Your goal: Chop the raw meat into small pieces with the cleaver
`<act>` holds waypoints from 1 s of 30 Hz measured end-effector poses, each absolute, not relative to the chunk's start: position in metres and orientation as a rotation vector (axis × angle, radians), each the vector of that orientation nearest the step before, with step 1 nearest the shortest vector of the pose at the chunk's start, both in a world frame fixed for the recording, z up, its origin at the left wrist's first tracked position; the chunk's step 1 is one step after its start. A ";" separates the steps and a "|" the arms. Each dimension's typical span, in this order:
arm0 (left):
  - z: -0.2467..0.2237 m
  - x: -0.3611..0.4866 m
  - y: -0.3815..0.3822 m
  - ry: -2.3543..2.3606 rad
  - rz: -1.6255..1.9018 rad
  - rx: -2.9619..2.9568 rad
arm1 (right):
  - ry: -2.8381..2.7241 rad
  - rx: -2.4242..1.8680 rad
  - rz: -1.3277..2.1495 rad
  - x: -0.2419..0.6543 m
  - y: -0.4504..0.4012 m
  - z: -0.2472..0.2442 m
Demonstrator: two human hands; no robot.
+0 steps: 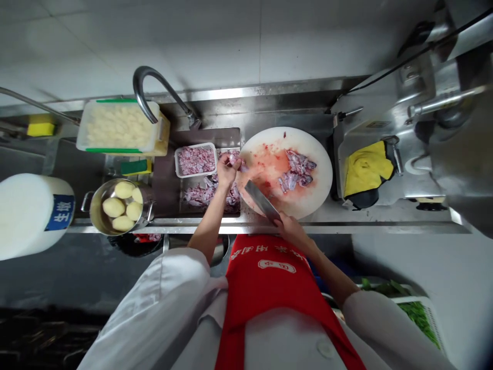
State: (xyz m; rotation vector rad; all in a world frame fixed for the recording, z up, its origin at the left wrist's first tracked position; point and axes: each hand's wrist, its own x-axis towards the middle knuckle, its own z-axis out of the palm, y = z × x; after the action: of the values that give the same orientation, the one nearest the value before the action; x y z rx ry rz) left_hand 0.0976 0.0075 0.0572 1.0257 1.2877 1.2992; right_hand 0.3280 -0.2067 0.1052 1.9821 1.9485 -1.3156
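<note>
Meat piece (243, 165) pinched in left grip (227, 172), cleaver (262, 199) by its handle in right grip (291, 230).

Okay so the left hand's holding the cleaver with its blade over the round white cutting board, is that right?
Wrong hand: the head view shows the right hand holding the cleaver. Its blade is indeed over the round white cutting board.

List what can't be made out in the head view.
All in the head view:
Handle of the cleaver: mostly inside the right hand.
Meat piece in the left hand: partly behind its fingers.
Sink floor: largely hidden under meat pieces.
White tub: cut off by the left edge.
</note>
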 end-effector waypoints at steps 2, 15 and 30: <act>0.059 0.098 0.005 1.309 1.341 1.044 | 1.947 1.949 -1.295 0.317 -0.195 0.099; 0.015 0.100 -0.098 1.605 1.182 1.051 | 1.835 2.059 -0.773 0.337 -0.168 0.122; 0.029 0.064 -0.111 1.666 1.163 0.969 | 2.067 1.937 -0.882 0.270 -0.081 0.107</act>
State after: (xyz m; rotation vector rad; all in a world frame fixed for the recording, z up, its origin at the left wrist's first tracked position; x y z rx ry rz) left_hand 0.0643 -0.1114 0.0287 0.9694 1.6658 1.1627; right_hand 0.2701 -0.0807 0.1067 1.9375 2.0669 -0.8817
